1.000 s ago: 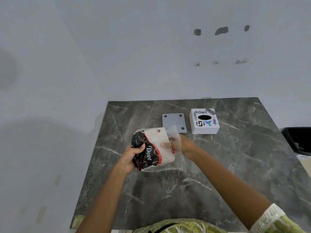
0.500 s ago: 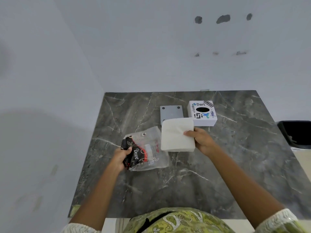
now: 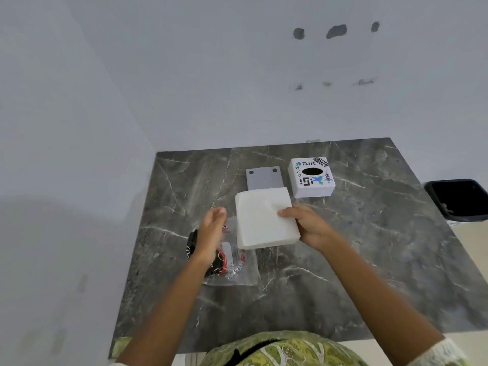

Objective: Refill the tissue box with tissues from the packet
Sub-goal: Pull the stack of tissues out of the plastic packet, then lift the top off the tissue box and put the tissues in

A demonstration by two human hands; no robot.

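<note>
My right hand grips a thick white stack of tissues by its right edge, held above the dark marble table. My left hand hovers with fingers apart just left of the stack, over the empty plastic packet, which lies flat with black and red print. The white tissue box, covered in stickers with an oval slot on top, stands behind the stack to the right. A grey square base plate lies beside it, partly hidden by the tissues.
White walls close the table at the back and left. A black bin stands off the table's right edge. My green patterned clothing fills the bottom of the view.
My right hand pulled the tissue stack out of the packet and lifted it. My left hand let go of the packet, which now lies on the table, and rose toward the stack.
</note>
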